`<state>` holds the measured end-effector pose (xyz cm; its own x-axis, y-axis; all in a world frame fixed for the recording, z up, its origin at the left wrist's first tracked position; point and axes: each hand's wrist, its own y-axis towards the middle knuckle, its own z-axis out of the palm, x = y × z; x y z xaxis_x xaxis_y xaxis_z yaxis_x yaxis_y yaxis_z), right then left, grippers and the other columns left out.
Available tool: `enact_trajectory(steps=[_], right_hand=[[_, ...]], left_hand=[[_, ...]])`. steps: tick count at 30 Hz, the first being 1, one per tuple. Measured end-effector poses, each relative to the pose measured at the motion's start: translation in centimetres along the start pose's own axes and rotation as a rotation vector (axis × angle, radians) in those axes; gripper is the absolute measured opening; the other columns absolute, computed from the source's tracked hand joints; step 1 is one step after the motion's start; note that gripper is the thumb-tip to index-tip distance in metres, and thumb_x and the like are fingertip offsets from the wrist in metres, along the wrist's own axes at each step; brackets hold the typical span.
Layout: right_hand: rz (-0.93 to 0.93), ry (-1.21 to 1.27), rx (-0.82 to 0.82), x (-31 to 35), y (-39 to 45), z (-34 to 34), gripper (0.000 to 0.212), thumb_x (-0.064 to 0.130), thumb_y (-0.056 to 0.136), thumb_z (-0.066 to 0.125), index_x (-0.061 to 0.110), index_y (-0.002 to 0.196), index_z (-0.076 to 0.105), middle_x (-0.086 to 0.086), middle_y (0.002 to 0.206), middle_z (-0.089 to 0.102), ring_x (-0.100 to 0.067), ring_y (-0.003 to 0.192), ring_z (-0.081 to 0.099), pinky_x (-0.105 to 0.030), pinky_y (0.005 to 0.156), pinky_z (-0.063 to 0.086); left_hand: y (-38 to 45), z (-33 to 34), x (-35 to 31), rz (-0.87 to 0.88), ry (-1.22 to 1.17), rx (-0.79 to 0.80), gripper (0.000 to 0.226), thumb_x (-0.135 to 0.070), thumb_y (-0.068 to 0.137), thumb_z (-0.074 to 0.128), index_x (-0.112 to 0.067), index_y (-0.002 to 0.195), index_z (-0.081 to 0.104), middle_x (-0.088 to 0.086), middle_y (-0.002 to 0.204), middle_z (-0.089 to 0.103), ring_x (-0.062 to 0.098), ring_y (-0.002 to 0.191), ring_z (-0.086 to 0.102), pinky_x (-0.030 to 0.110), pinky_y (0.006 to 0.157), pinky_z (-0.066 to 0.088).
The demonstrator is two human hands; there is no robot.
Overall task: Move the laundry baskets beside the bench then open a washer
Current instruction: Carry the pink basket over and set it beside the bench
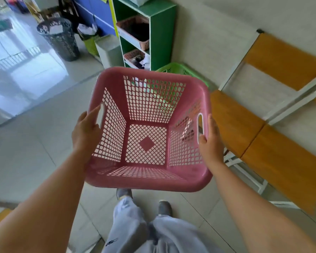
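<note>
While both hands carry empty pink basket [148, 125], left hand [87, 131] and right hand [209, 141] hooked into side handles; bench [254, 136] lies right; green basket [181, 70] ahead beside it.

You had a single view, a wide-angle camera on your head, tilted forward and steeply down. It looked from above into the pink basket [148, 128], which sat close and filled the middle, with your left hand [86, 132] and right hand [211, 143] at its sides. Your legs and shoes showed at the bottom edge, directly below the lens. The floor [35, 152] spread to the left, the bench [259, 143] ran along the right, and the green shelf [161, 33] stood farther ahead. Straight lines bowed near the edges.
</note>
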<state>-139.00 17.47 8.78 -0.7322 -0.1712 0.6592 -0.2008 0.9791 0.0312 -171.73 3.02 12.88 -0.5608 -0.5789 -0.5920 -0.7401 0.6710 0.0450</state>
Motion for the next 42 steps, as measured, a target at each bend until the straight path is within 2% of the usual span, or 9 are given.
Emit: enact_trajectory(steps=[2,4,9,13,17,28,33,38,42], right_hand=[[0.004,0.0,-0.088,1.8,2.5,0.9,0.07,0.013,0.099,0.046,0.028,0.155,0.008,-0.003,0.161,0.019,-0.02,0.128,0.048,-0.013,0.074,0.042],[0.03,0.002,-0.18,3.5,5.0,1.8,0.069,0.011,0.098,0.047,0.025,0.155,0.011,-0.003,0.161,0.021,-0.021,0.138,0.038,-0.013,0.083,0.037],[0.057,0.022,-0.41,7.2,11.2,3.8,0.066,0.012,0.099,0.048,0.023,0.155,0.015,-0.005,0.16,0.023,-0.021,0.144,0.03,-0.016,0.096,0.032],[0.123,0.087,-0.572,8.9,15.0,4.4,0.065,0.007,0.097,0.049,0.017,0.154,0.019,-0.009,0.159,0.025,-0.014,0.143,0.027,0.01,0.095,0.015],[0.16,0.098,-0.67,7.7,19.4,4.5,0.066,0.004,0.095,0.049,0.015,0.154,0.02,-0.007,0.159,0.025,-0.019,0.145,0.026,0.006,0.101,0.014],[0.38,0.063,-0.584,0.2,33.4,6.2,0.073,0.01,0.096,0.049,0.033,0.153,0.011,0.006,0.161,0.02,-0.017,0.146,0.026,-0.044,0.11,0.039],[0.472,0.047,-0.515,-1.7,38.1,8.1,0.072,0.01,0.095,0.05,0.028,0.154,0.014,0.005,0.161,0.02,-0.019,0.145,0.029,-0.041,0.11,0.037],[0.6,-0.005,-0.453,-3.1,41.9,10.9,0.072,0.014,0.095,0.052,0.029,0.154,0.015,0.005,0.16,0.024,-0.022,0.139,0.037,-0.036,0.097,0.044],[0.698,-0.039,-0.417,-4.6,44.3,14.0,0.073,0.016,0.093,0.055,0.03,0.154,0.017,0.005,0.159,0.027,-0.027,0.132,0.046,-0.042,0.093,0.05]], left_hand=[[4.7,0.1,-0.8,0.062,-0.027,-0.025,0.069,-0.006,0.081,0.048,-0.044,0.138,0.045,0.001,0.13,0.055,0.029,0.11,0.058,0.044,0.088,0.049],[9.2,0.5,-1.9,0.108,-0.053,-0.037,0.068,-0.006,0.082,0.048,-0.045,0.137,0.045,-0.001,0.128,0.056,0.027,0.107,0.058,0.039,0.085,0.048],[20.1,0.8,-6.4,0.23,-0.11,-0.049,0.068,-0.007,0.084,0.046,-0.053,0.134,0.043,-0.005,0.136,0.051,0.025,0.113,0.056,0.042,0.09,0.047],[27.0,2.5,-10.6,0.351,-0.206,-0.072,0.061,-0.008,0.084,0.044,-0.047,0.131,0.051,-0.006,0.136,0.053,0.025,0.112,0.058,0.037,0.093,0.046],[33.0,6.0,-15.0,0.493,-0.249,-0.022,0.06,-0.008,0.083,0.044,-0.041,0.133,0.053,-0.001,0.132,0.055,0.026,0.107,0.06,0.038,0.086,0.048],[45.2,20.0,-24.2,0.608,-0.062,0.192,0.062,-0.007,0.087,0.045,-0.046,0.136,0.047,-0.001,0.137,0.052,0.032,0.1,0.063,0.042,0.087,0.049],[50.0,25.6,-25.3,0.576,0.013,0.291,0.064,-0.007,0.087,0.044,-0.047,0.137,0.044,0.001,0.14,0.049,0.034,0.105,0.062,0.047,0.086,0.051],[54.5,31.7,-24.9,0.618,0.045,0.382,0.066,-0.004,0.084,0.044,-0.043,0.138,0.045,0.003,0.12,0.056,0.032,0.084,0.061,0.046,0.068,0.055],[57.7,37.0,-24.1,0.61,0.082,0.48,0.064,-0.004,0.085,0.045,-0.042,0.137,0.046,0.005,0.123,0.055,0.036,0.084,0.061,0.045,0.07,0.053]])
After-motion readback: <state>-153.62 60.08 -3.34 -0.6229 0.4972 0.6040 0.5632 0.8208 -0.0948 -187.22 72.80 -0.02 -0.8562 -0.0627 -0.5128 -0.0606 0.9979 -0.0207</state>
